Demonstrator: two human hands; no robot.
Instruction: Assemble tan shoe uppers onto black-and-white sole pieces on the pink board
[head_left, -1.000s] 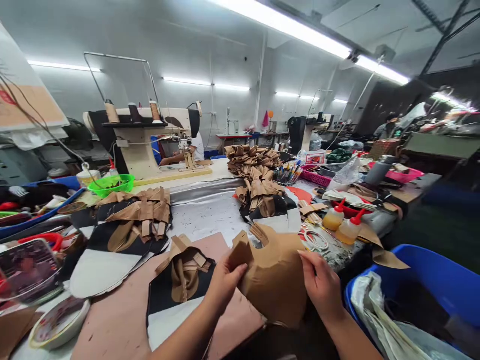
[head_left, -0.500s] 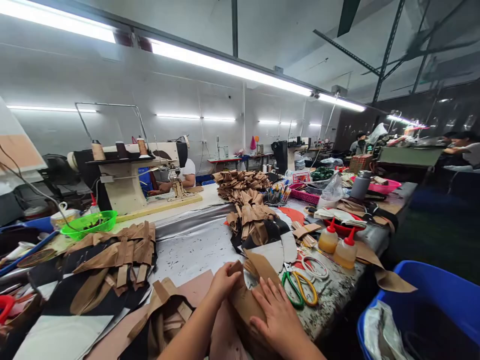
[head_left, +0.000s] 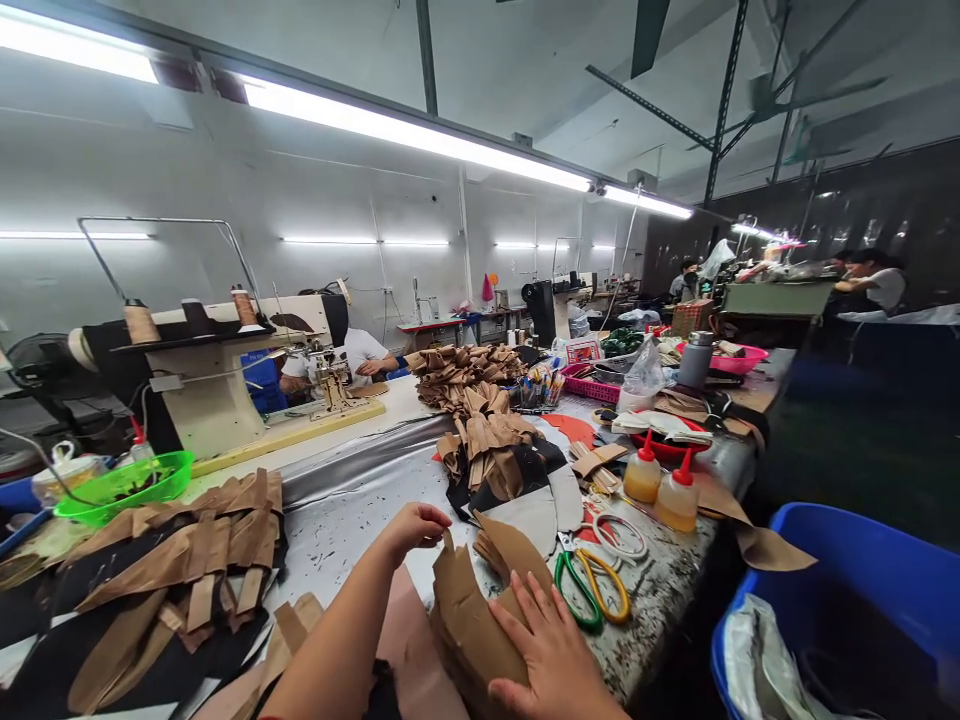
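Note:
A stack of brown cut leather-like pieces (head_left: 471, 622) lies in front of me on the table. My right hand (head_left: 541, 640) rests flat on it, fingers stretched out. At the far left corner of the stack, my left hand (head_left: 414, 530) pinches the tip of one brown piece between thumb and fingers. More curved brown pieces (head_left: 517, 540) sit just beyond my right fingers. Right beside that hand lie scissors (head_left: 589, 590) with one green and one yellow handle. A pinkish flat sheet (head_left: 409, 640) shows under my left forearm.
Brown and black strips (head_left: 202, 560) are heaped at left, with another long heap (head_left: 487, 430) ahead. Two red-tipped glue bottles (head_left: 677, 497) stand at right, near white-handled scissors (head_left: 622, 538). A blue bin (head_left: 862, 545) flanks the table. A person sits behind the sewing machine (head_left: 217, 390).
My left hand has lifted slightly away from the stack's corner, now pinching only a tip. My right hand stays pressed on the stack. The view has turned a little to the right.

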